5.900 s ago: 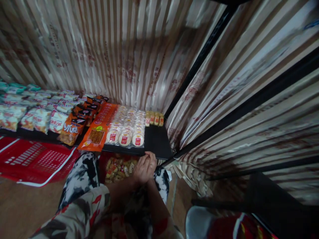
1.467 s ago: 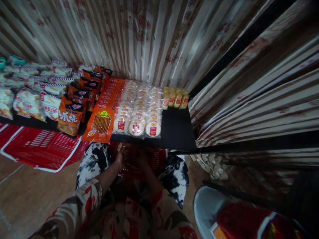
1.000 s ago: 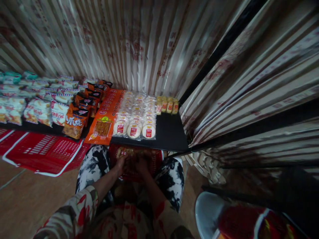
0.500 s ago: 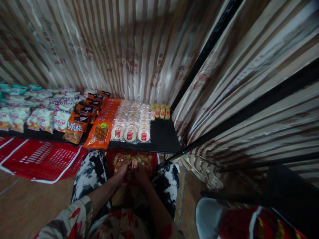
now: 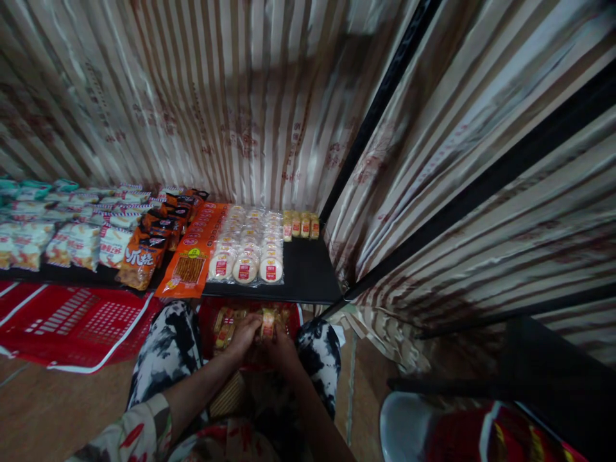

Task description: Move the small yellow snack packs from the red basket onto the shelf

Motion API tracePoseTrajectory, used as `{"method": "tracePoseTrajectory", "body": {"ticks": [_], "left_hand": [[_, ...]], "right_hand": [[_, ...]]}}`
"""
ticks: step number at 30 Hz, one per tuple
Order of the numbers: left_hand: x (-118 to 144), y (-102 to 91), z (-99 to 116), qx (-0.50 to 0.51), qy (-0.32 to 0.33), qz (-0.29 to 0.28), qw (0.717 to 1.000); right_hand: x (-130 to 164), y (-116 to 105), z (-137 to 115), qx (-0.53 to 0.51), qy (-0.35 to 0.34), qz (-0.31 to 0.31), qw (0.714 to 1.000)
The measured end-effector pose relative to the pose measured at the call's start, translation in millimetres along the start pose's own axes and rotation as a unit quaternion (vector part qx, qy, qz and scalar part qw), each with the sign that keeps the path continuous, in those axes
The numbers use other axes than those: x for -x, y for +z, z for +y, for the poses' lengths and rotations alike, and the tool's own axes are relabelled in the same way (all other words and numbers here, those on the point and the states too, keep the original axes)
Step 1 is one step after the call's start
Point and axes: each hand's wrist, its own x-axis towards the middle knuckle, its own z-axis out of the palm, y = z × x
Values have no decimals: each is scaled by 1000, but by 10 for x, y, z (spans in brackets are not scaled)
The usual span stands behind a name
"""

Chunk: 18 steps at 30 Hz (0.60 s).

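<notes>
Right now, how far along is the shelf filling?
Done: the black shelf already carries rows of snack bags, an orange packet, round cakes and four small yellow packs at the back. In hand: the left hand and right hand hold a small pack over the red basket. Left: bare shelf in front of the yellow packs, and more packs in the basket.

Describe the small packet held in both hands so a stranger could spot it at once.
Start at the black shelf and drop below its front edge to the red basket between the knees. The small yellow packet is above it, pinched between left hand and right hand; its neighbours lie loose in the basket.
</notes>
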Motion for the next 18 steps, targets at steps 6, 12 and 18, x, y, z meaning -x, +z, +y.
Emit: {"method": "tracePoseTrajectory", "body": {"ticks": [6, 12, 18], "left_hand": [[92, 143, 100, -14, 21, -30, 999], [212, 314, 308, -30, 45, -58, 997], [270, 473, 482, -45, 87, -78, 992]], "right_hand": [[131, -206, -73, -9, -14, 29, 999], [197, -376, -112, -58, -39, 52, 996], [157, -474, -82, -128, -75, 88, 985]]}}
